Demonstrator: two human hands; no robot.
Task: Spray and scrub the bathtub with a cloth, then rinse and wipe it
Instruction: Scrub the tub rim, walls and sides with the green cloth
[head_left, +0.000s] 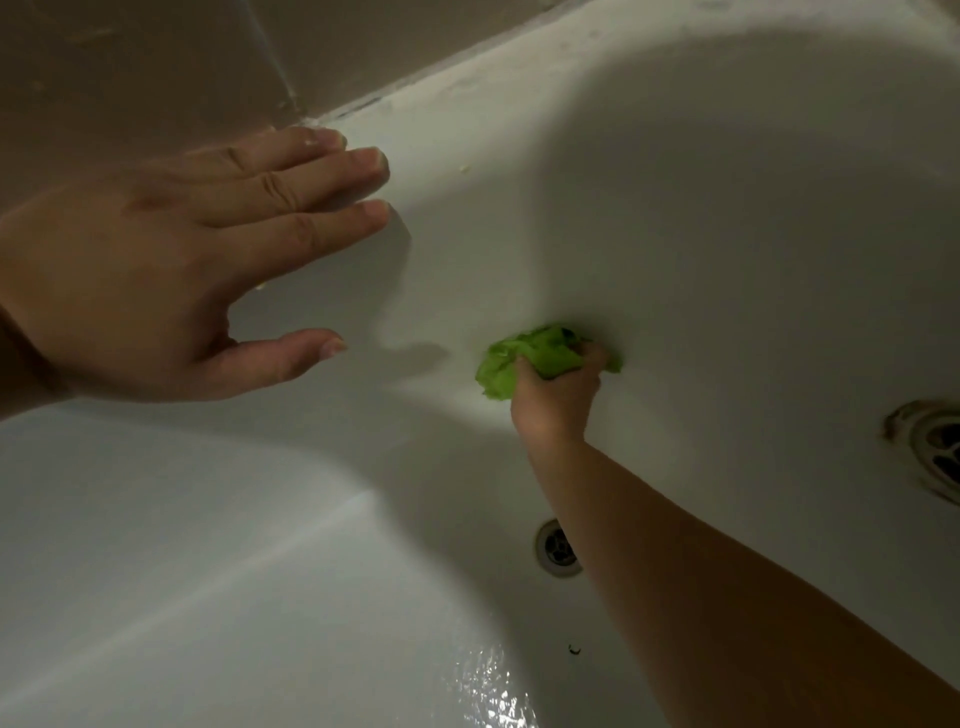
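The white bathtub (727, 234) fills most of the head view. My right hand (558, 395) reaches deep into it and grips a crumpled green cloth (530, 356), pressing it against the tub's inner wall. My left hand (171, 270) lies flat with straight fingers on the tub's far rim, close to the tiled wall. It holds nothing.
A beige tiled wall (156, 67) meets the tub rim at the top left. The floor drain (558, 553) sits below my right forearm. A rusty overflow fitting (935, 447) is on the tub wall at the right edge. The tub floor near the bottom is wet.
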